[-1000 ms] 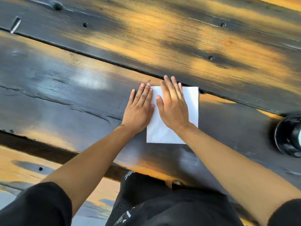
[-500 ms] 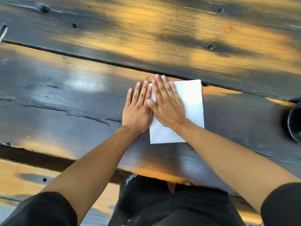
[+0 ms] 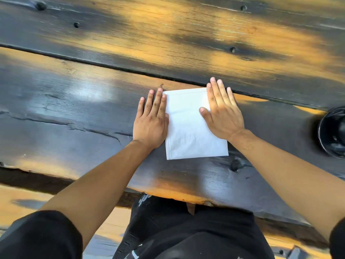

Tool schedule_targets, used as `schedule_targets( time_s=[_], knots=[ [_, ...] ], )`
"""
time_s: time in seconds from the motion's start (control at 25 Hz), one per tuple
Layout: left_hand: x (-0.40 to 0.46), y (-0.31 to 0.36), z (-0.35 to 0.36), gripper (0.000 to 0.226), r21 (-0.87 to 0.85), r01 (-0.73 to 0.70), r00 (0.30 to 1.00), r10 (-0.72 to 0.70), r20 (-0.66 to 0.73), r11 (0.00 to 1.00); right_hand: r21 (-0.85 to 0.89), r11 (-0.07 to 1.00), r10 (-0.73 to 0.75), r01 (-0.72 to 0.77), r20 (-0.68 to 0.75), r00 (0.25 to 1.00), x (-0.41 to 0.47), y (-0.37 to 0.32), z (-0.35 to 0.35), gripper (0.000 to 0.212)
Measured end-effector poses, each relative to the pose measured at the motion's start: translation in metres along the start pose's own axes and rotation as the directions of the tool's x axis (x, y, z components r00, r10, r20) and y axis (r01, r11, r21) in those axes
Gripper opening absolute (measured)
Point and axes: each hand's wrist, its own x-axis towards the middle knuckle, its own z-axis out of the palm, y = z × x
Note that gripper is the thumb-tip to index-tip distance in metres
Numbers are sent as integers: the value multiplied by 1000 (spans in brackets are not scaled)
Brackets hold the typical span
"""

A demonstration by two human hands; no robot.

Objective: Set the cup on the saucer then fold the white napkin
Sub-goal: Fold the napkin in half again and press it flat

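Note:
A white napkin (image 3: 188, 128) lies folded flat in a rectangle on the dark wooden table (image 3: 74, 113). My left hand (image 3: 151, 120) lies flat with straight fingers along the napkin's left edge, mostly on the wood. My right hand (image 3: 222, 111) presses flat on the napkin's right part, fingers straight and reaching past its far edge. At the right border a dark round piece of crockery (image 3: 334, 133) shows only in part; I cannot tell cup from saucer there.
A long gap between planks (image 3: 93, 62) runs across the table behind the napkin. The table's near edge (image 3: 168, 195) is just below my forearms, with my dark-clothed lap under it. A lower bench plank (image 3: 18, 199) shows at the left.
My right hand has slid from the napkin's left part to its right side, uncovering the middle. My left hand stays by the left edge. The view has shifted slightly.

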Motion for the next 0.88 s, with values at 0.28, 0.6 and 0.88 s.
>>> schedule_targets(
  time_s=[0.28,0.6,0.88],
  knots=[
    [0,1,-2,62,-16,10,1000,-10,3,1000,112,994,15,-2,-114,993,21,-72,-8,65],
    [-1,0,0,61,-19,1,1000,-1,-27,1000,46,996,-71,76,-100,992,32,-87,13,63],
    [-1,0,-2,62,-17,-6,1000,6,-7,1000,-2,999,46,-46,-18,999,8,-13,0,66]
  ],
)
